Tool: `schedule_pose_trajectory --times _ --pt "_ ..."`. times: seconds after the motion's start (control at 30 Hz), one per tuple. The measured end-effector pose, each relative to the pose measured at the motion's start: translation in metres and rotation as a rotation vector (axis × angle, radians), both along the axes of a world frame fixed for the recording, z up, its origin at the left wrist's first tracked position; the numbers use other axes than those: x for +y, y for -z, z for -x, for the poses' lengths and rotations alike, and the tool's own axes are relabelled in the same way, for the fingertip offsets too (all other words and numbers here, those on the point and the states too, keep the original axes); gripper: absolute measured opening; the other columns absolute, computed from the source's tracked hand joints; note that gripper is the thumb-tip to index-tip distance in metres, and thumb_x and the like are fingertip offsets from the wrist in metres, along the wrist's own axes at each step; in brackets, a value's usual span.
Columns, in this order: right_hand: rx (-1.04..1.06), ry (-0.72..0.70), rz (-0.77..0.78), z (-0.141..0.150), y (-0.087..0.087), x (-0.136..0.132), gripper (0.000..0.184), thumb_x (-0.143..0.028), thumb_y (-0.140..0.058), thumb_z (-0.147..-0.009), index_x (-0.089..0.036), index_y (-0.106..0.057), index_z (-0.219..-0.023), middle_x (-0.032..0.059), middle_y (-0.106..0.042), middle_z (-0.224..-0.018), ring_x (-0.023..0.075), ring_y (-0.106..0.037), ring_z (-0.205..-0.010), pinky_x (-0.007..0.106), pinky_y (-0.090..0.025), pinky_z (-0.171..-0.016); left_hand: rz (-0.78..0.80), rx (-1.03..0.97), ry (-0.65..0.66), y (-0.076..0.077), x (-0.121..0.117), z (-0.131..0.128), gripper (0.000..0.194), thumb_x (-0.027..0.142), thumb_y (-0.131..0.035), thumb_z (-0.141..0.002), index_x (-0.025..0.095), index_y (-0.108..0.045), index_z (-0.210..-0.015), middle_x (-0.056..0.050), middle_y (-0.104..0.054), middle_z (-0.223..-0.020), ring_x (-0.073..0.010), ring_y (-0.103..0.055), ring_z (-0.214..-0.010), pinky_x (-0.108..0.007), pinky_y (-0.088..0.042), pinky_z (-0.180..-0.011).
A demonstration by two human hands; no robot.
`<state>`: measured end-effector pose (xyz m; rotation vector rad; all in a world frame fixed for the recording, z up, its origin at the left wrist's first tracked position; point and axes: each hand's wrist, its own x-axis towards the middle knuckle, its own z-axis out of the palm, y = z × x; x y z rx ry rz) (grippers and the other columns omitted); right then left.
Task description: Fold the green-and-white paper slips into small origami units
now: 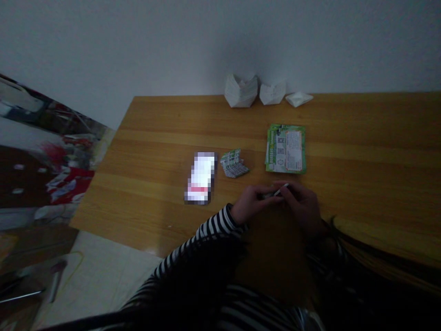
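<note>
Near the front of the wooden table (pixel 151 138), my left hand (pixel 248 202) and my right hand (pixel 303 205) meet, fingers closed around a small folded paper (pixel 281 189). Only a pale edge of it shows between the fingertips; the fingers hide the rest. Just beyond the hands lies a stack of green printed leaflets (pixel 285 149). A creased piece of folded printed paper (pixel 234 164) rests left of the stack, touching neither it nor my hands.
A lit phone (pixel 201 178), its screen blurred, lies left of the creased paper. Along the wall stand a large folded white paper shape (pixel 241 92), a smaller one (pixel 273 93) and a flat pointed one (pixel 299 99). Red items (pixel 69 184) sit beyond the table's left edge.
</note>
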<state>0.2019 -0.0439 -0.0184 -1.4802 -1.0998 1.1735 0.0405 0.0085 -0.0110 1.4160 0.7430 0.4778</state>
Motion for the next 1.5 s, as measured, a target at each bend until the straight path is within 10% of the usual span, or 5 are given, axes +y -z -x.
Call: schedule_pose_trajectory --times 0.7,1.03,1.4,1.5 --pt "-0.048 0.054 -0.038 -0.002 0.001 -0.005 0.041 -0.037 -0.057 -0.086 -0.021 -0.061 -0.123 0.0018 -0.072 -0.101 0.0212 -0.066 -0.089 0.032 -0.053 -0.077 0.384 -0.222 -0.008 0.004 -0.002 -0.005 0.041 0.042 -0.062 -0.083 0.012 -0.063 -0.111 -0.008 -0.068 -0.089 -0.0158 -0.065 -0.079 -0.031 -0.051 -0.078" --pt "-0.367 -0.048 -0.181 0.006 0.003 -0.005 0.044 -0.027 -0.046 -0.090 -0.020 -0.052 -0.133 0.0065 -0.068 -0.113 0.0222 -0.064 -0.095 0.035 -0.050 -0.084 -0.303 0.231 0.013 0.002 -0.009 -0.004 0.032 0.025 -0.049 -0.089 0.012 -0.057 -0.117 -0.010 -0.068 -0.099 -0.0204 -0.063 -0.085 -0.032 -0.049 -0.079" --pt "-0.627 0.146 -0.303 0.021 -0.001 -0.007 0.046 -0.023 -0.042 -0.092 -0.023 -0.044 -0.138 0.0096 -0.066 -0.114 0.0237 -0.063 -0.097 0.038 -0.050 -0.087 -0.523 0.268 -0.304 -0.001 -0.002 -0.004 0.020 0.031 -0.055 -0.088 0.016 -0.068 -0.089 -0.010 -0.056 -0.107 -0.0199 -0.058 -0.096 -0.035 -0.047 -0.087" --pt "-0.575 0.238 -0.310 0.018 -0.007 -0.008 0.038 -0.024 -0.046 -0.092 -0.025 -0.054 -0.129 0.0080 -0.068 -0.099 0.0218 -0.064 -0.086 0.035 -0.053 -0.081 -0.339 0.116 -0.246 0.001 0.001 -0.002 0.021 0.033 -0.059 -0.085 0.013 -0.068 -0.084 -0.007 -0.063 -0.089 -0.0171 -0.060 -0.084 -0.030 -0.049 -0.078"
